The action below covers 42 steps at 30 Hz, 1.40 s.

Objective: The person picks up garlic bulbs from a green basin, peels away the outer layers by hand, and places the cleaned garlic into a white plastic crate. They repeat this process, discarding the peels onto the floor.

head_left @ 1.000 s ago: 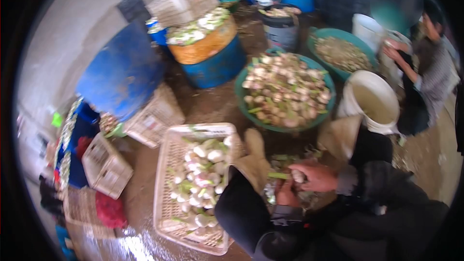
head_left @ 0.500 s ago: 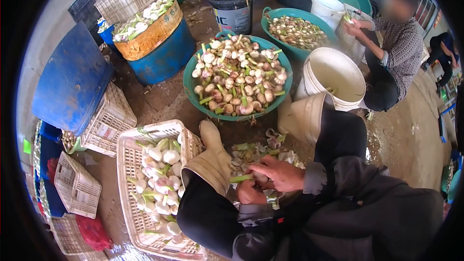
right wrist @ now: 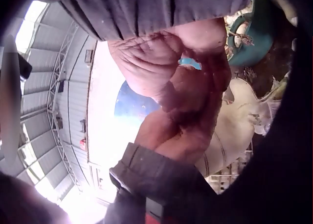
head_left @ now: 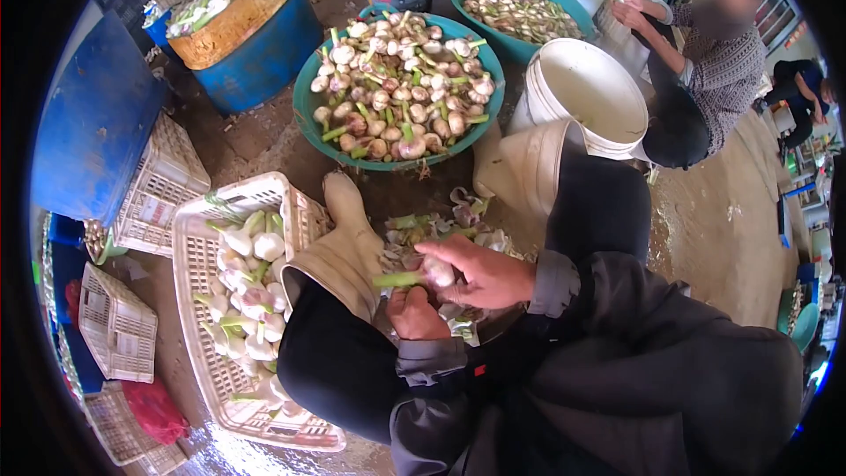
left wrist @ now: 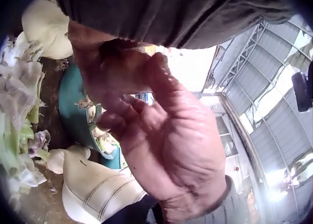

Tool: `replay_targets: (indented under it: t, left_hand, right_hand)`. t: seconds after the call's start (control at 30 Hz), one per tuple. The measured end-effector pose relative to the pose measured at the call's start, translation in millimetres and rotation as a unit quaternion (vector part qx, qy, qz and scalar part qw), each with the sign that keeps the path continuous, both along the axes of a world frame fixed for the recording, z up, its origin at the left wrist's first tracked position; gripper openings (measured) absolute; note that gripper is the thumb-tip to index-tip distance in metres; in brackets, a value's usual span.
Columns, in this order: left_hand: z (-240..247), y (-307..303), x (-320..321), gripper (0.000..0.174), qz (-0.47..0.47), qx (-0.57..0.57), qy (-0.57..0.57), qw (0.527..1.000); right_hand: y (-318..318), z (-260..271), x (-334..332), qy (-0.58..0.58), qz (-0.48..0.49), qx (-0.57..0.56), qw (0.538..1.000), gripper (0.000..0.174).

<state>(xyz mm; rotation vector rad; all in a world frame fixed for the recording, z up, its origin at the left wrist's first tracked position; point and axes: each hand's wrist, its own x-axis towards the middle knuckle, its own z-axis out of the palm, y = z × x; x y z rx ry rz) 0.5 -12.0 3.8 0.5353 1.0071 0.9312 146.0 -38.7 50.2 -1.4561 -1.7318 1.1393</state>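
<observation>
In the head view my right hand (head_left: 493,273) grips a garlic bulb (head_left: 438,271) between thumb and fingers, its cut green stem pointing left. My left hand (head_left: 419,316) is just below, fingers curled, fingertips right under the stem; I cannot tell whether they pinch it. Peeled skins and stem scraps (head_left: 467,211) lie on the floor beneath. In the left wrist view the right hand (left wrist: 171,136) and left hand (left wrist: 102,63) meet, the bulb hidden. The right wrist view shows the right hand (right wrist: 146,58) above the left hand (right wrist: 171,136), again with the bulb hidden.
A crate (head_left: 189,300) of cleaned garlic stands by my left boot (head_left: 339,247). Ahead is a green basin (head_left: 308,115) heaped with garlic; right of it, a white bucket (head_left: 590,97). Another person (head_left: 723,62) sits beyond. Blue drums (head_left: 256,62) stand at left.
The head view has swung, so the surroundings shift left and up since half a second ago. More of the bulb shows in the right hand, and the left hand sits slightly lower beside it.
</observation>
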Motion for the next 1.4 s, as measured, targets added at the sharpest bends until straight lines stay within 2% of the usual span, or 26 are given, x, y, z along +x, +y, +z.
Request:
replay_targets:
  t: [0.13, 0.2, 0.27, 0.33, 0.43, 0.5, 0.53, 0.6, 0.63, 0.73, 0.77, 0.8, 0.83, 0.87, 0.9, 0.93, 0.97, 1.0, 1.1, 1.13, 1.2, 1.23, 1.27, 1.33, 1.37, 1.4]
  left_hand:
    - [12.8, 3.3, -2.8, 0.042, -0.016, 0.048, -0.008, 0.999]
    - [12.4, 3.8, -4.0, 0.042, -0.026, 0.085, -0.013, 0.996]
    - [12.6, 2.6, 0.0, 0.034, -0.041, 0.243, 0.12, 0.962]
    - [13.9, 1.2, 4.8, 0.028, 0.007, 0.078, -0.052, 0.996]
    - [13.8, 1.6, 3.1, 0.025, 0.013, 0.08, -0.053, 0.995]
    - [12.0, -0.5, 3.7, 0.023, 0.034, 0.087, -0.032, 0.995]
    - [10.9, -0.7, 3.2, 0.021, 0.056, 0.096, -0.011, 0.994]
    - [11.6, 0.4, -0.8, 0.02, 0.041, 0.103, -0.018, 0.994]
    - [16.3, 0.2, 0.3, 0.02, 0.044, 0.09, -0.047, 0.994]
    - [27.6, -0.3, 6.3, 0.02, 0.083, 0.075, -0.06, 0.992]
    - [28.9, -0.8, 7.1, 0.019, 0.114, 0.073, -0.044, 0.99]
    - [23.1, -0.1, 6.3, 0.019, 0.116, 0.073, -0.044, 0.99]
    - [16.0, 2.4, 5.9, 0.017, 0.134, 0.109, 0.039, 0.984]
    - [11.2, 3.8, 4.8, 0.016, 0.152, 0.144, 0.122, 0.97]
    - [8.4, 1.9, 3.1, 0.016, 0.153, 0.144, 0.123, 0.97]
    - [11.4, 0.2, 2.6, 0.015, 0.119, 0.173, 0.204, 0.956]
    - [13.8, -0.5, 2.9, 0.015, 0.083, 0.202, 0.283, 0.934]
    - [14.5, 0.1, 3.3, 0.015, 0.081, 0.208, 0.283, 0.933]
    - [15.1, 0.6, 4.5, 0.023, 0.122, 0.072, 0.043, 0.989]
    - [15.0, 0.5, 3.8, 0.023, 0.117, 0.073, 0.044, 0.989]
    - [14.0, 0.6, 2.5, 0.028, 0.132, 0.039, -0.003, 0.991]
    - [14.7, -1.0, 2.9, 0.028, 0.129, 0.036, -0.003, 0.991]
    - [16.7, -2.1, 3.4, 0.028, 0.127, 0.034, -0.034, 0.991]
    - [20.8, -1.1, 5.3, 0.03, 0.123, 0.034, -0.096, 0.987]
    - [16.2, -0.4, 5.9, 0.029, 0.116, 0.058, -0.087, 0.988]
    - [11.8, -1.5, 6.5, 0.029, 0.113, 0.059, -0.086, 0.988]
  right_hand:
    - [6.9, -1.3, 4.5, 0.105, -0.003, -0.018, 0.994, 0.065]
    - [7.1, 6.1, 4.5, 0.197, -0.021, -0.107, 0.974, 0.061]
    - [8.7, 13.1, 3.2, 0.216, -0.03, -0.121, 0.968, 0.062]
    - [9.5, 12.7, 1.2, 0.233, -0.038, -0.136, 0.962, 0.063]
    - [10.3, 2.3, -3.7, 0.188, -0.072, -0.111, 0.973, 0.061]
    - [10.9, -6.2, -5.7, 0.359, -0.131, -0.232, 0.895, 0.057]
    - [12.0, -7.1, -6.9, 0.359, -0.13, -0.233, 0.894, 0.057]
    - [13.8, -8.1, -8.0, 0.589, -0.097, -0.335, 0.729, 0.056]
    - [14.0, -14.6, -6.3, 0.619, -0.051, -0.37, 0.691, 0.058]
    - [14.5, -25.7, -4.5, 0.637, -0.008, -0.378, 0.672, 0.062]
    - [13.9, -25.8, -5.1, 0.637, -0.008, -0.379, 0.672, 0.062]
    - [13.2, -25.4, -5.7, 0.517, -0.085, -0.357, 0.773, 0.057]
    - [13.6, -21.7, -7.5, 0.383, -0.16, -0.324, 0.85, 0.056]
    - [12.4, -16.7, -10.7, 0.382, -0.159, -0.325, 0.85, 0.056]
    - [9.3, -10.0, -15.5, 0.306, -0.18, -0.206, 0.912, 0.05]
    - [7.7, -5.7, -19.7, 0.222, -0.196, -0.082, 0.951, 0.046]
    - [9.5, -15.0, -20.5, 0.168, -0.165, 0.01, 0.972, 0.045]
    - [10.8, -14.4, -19.1, 0.171, -0.168, 0.016, 0.971, 0.045]
    - [15.0, -5.8, -7.3, 0.312, -0.129, -0.224, 0.914, 0.039]
    - [15.2, -6.3, -4.1, 0.315, -0.133, -0.222, 0.913, 0.039]
    - [14.1, -12.9, 3.2, 0.581, -0.122, -0.307, 0.744, 0.035]
    - [16.9, -17.7, 5.5, 0.602, -0.094, -0.306, 0.731, 0.037]
    - [14.7, -19.9, 6.7, 0.602, -0.097, -0.307, 0.731, 0.037]
    - [14.3, -17.5, 7.9, 0.535, -0.126, -0.291, 0.783, 0.042]
    - [13.1, -16.0, 7.1, 0.5, -0.129, -0.27, 0.813, 0.046]
    - [12.9, -16.3, 5.1, 0.501, -0.131, -0.268, 0.812, 0.046]
